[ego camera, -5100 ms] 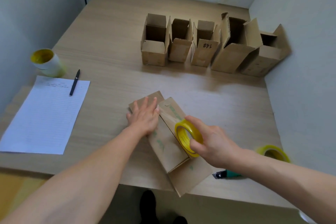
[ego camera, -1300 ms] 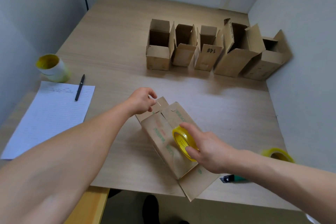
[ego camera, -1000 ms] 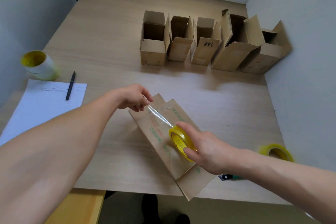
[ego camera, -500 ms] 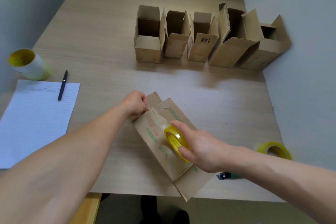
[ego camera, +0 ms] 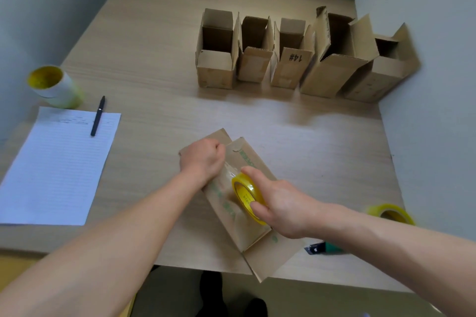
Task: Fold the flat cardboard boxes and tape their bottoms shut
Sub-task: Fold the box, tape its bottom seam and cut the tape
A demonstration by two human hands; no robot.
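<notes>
In the head view, a folded cardboard box [ego camera: 239,203] is being kept lying on the table [ego camera: 154,64] near its front edge. The free end of the tape is being pinched against the box's far end by the clenched left hand [ego camera: 202,159], seemingly to anchor it, while the yellow tape roll [ego camera: 247,197] is being grasped by the right hand [ego camera: 280,203] on the seam. Five finished boxes [ego camera: 291,59] are being kept well apart at the back. A spare roll [ego camera: 391,213] and a cutter [ego camera: 323,248] are lying near the right forearm; nothing is blocking the run of the tape.
</notes>
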